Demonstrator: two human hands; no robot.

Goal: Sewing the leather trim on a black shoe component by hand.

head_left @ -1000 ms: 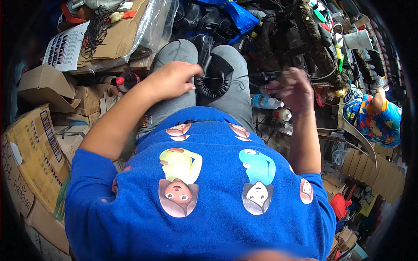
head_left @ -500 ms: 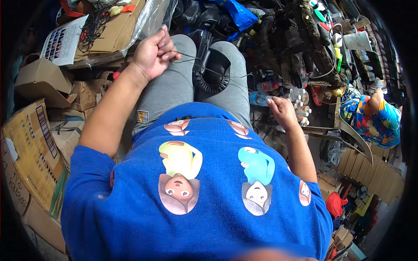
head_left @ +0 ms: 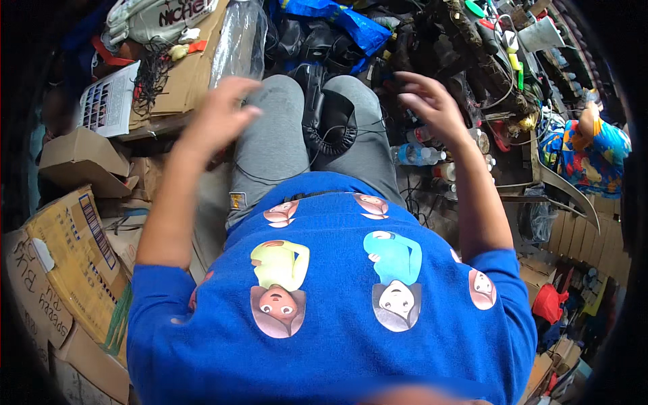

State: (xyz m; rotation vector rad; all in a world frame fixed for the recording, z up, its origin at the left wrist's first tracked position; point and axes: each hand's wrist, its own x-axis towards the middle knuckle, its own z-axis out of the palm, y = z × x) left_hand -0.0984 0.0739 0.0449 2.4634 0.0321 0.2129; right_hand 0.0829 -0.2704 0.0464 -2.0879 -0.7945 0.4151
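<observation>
One view, from the head, looking down on a seated wearer's lap. Black ruffle-edged piece (head_left: 316,111), possibly part of a shoe, sits at 12 o'clock between two grey-clad thighs (head_left: 270,135). Likely tucked there so that the legs steady it without fingers. Thin dark cord (head_left: 268,181) loops loosely across the left thigh toward the piece.

Left hand (head_left: 223,111) at 10 to 11 o'clock, blurred, thumb parted from fingers; grip looks released, though blur could hide a fine strand. Right hand (head_left: 432,104) at 1 to 2 o'clock, fingers spread, grip slack, nothing seen in it. Arms set wide, probably to keep clear of the cord.

Surface (head_left: 182,88) at 10 to 11 o'clock: cardboard-topped, bearing a printed sheet (head_left: 108,101), a black cord tangle (head_left: 152,81) and clear plastic wrap (head_left: 239,44). Room crowded. Open carton (head_left: 81,162) at 9, yellow-brown box (head_left: 77,236) just below it. Blue plastic sheeting (head_left: 361,30) at 12, clear bottle (head_left: 418,155) at 2, another person (head_left: 580,155) in multicoloured clothing between 2 and 3, red cloth (head_left: 550,304) at 4.
</observation>
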